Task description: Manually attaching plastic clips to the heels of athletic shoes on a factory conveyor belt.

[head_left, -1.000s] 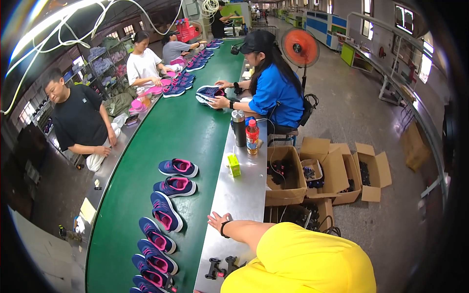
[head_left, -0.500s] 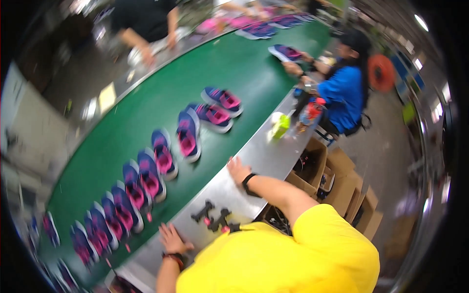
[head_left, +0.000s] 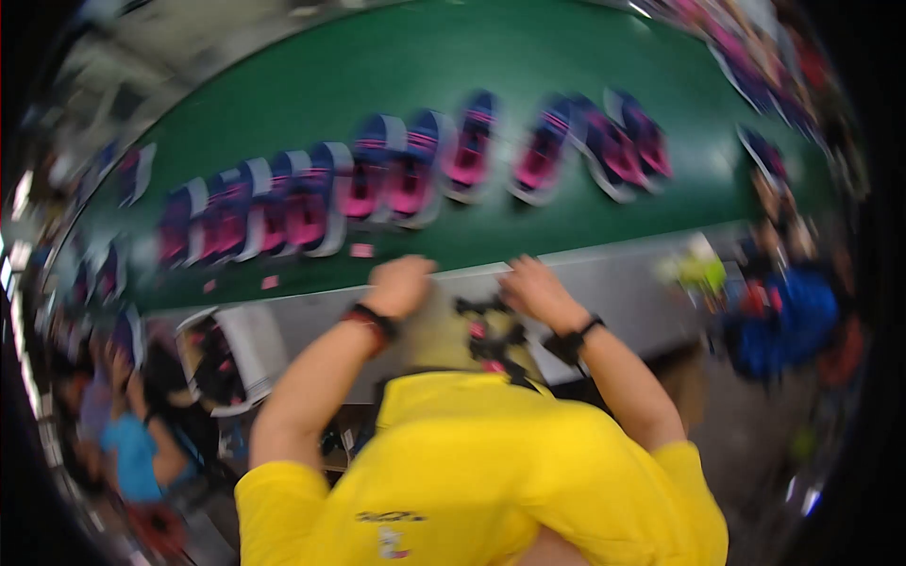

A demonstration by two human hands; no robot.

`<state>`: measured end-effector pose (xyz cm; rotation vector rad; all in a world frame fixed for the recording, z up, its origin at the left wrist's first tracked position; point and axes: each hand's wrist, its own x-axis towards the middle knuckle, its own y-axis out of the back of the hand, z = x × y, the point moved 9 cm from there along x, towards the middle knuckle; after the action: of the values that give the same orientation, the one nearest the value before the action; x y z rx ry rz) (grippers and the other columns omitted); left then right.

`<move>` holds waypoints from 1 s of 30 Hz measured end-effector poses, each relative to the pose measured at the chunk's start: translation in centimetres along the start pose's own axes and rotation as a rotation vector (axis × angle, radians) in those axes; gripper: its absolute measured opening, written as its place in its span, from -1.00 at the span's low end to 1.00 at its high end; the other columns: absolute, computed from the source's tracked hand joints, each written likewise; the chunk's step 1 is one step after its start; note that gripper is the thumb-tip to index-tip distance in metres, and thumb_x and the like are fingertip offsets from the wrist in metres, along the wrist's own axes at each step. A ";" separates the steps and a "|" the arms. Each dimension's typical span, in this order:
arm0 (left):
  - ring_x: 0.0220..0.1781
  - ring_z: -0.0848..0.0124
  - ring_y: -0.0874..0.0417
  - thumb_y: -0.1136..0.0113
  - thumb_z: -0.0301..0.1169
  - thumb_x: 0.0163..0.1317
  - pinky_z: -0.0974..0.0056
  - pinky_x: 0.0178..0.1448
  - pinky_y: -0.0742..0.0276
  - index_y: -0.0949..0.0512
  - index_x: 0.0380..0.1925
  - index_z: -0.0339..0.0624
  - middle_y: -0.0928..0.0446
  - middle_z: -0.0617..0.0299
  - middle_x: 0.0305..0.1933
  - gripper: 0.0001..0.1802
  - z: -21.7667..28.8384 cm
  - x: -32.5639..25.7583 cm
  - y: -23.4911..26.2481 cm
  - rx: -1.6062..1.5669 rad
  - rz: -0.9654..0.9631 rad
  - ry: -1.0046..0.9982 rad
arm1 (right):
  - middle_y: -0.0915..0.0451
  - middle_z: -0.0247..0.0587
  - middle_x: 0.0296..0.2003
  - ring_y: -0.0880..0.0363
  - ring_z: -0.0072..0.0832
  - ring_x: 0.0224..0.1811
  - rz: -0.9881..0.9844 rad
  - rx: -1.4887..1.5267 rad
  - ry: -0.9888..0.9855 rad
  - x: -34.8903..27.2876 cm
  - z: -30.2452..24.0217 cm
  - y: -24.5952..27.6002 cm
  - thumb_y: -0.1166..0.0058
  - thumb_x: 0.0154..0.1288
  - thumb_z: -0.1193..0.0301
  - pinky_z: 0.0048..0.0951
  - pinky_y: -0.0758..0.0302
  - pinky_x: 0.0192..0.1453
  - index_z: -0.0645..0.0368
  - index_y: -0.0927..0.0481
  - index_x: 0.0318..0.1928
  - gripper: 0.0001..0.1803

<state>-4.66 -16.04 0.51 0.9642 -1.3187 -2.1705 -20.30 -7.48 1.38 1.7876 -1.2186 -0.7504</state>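
Observation:
My left hand (head_left: 403, 286) rests at the edge of the grey metal ledge (head_left: 609, 285), its blurred fingers stretched out and holding nothing. Farther right, my right hand (head_left: 540, 294) lies open on the same ledge, also blurred. Its fingertips are close to some small black pieces with pink bits (head_left: 491, 332), whose kind I cannot make out. Beyond both hands, a row of navy and pink sneakers (head_left: 412, 174) sits on the green belt (head_left: 368, 75). A pink scrap (head_left: 361, 250) lies on the belt near my left hand.
At the left stands a white-rimmed bin (head_left: 257, 349) with dark contents. A yellow-green package (head_left: 700, 272) is on the ledge to the right. A person in blue (head_left: 788, 316) sits at the far right, another person in light blue (head_left: 132, 453) at lower left.
The view has swung round, so the sneaker row now runs across in front of me. My hands appear closer together, both still at the ledge.

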 end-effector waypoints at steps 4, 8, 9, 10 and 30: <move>-0.03 0.07 -0.57 0.07 -0.46 0.16 0.04 -0.07 -0.55 -0.49 -0.05 -0.12 -0.48 0.00 -0.05 -0.66 2.4 4.4 1.8 -0.146 0.120 -0.114 | -0.51 -0.11 -0.33 -0.45 -0.11 -0.15 -0.217 0.016 0.003 -0.8 -1.8 -5.9 -0.28 -0.12 0.36 -0.16 -0.38 -0.01 0.12 -0.59 -0.29 -0.70; -0.20 0.11 -0.60 -0.03 -0.43 0.08 0.08 -0.19 -0.55 -0.42 0.04 -0.09 -0.37 0.01 0.14 -0.56 2.2 8.9 2.0 -0.024 0.457 -0.206 | -0.54 -0.06 -0.37 -0.43 -0.07 -0.19 -0.141 0.107 -0.031 -0.8 -3.8 -6.0 -0.32 -0.22 0.47 -0.16 -0.37 -0.04 0.20 -0.62 -0.31 -0.67; -0.15 0.13 -0.60 -0.05 -0.37 0.10 0.08 -0.17 -0.52 -0.41 0.08 -0.10 -0.38 0.02 0.14 -0.53 1.7 10.2 1.4 0.026 0.413 -0.164 | -0.55 -0.05 -0.35 -0.44 -0.06 -0.20 -0.152 0.140 -0.020 -0.5 -3.8 -6.1 -0.34 -0.25 0.49 -0.17 -0.38 -0.05 0.23 -0.62 -0.31 -0.65; -0.11 0.14 -0.60 -0.05 -0.31 0.14 0.07 -0.15 -0.51 -0.44 0.05 -0.12 -0.41 0.04 0.10 -0.57 1.2 11.6 1.1 0.060 0.306 -0.105 | -0.55 -0.04 -0.35 -0.44 -0.06 -0.20 -0.162 0.168 -0.007 -0.2 -3.7 -6.0 -0.34 -0.26 0.51 -0.18 -0.38 -0.05 0.23 -0.61 -0.33 -0.66; -0.05 0.07 -0.57 -0.08 -0.58 0.04 0.15 -0.03 -0.53 -0.53 -0.17 -0.19 -0.54 0.07 -0.13 -0.71 -3.2 8.9 1.2 -0.464 0.297 -0.209 | -0.58 -0.08 -0.39 -0.57 -0.47 -0.53 0.215 1.399 -0.826 6.1 3.1 -6.7 0.11 0.40 0.44 -0.52 -0.48 -0.53 0.23 -0.20 0.13 -0.65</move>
<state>-8.18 -24.37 -2.44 0.3475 -0.9027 -2.2332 -17.73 -12.89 -6.13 2.3306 -2.9289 -0.4904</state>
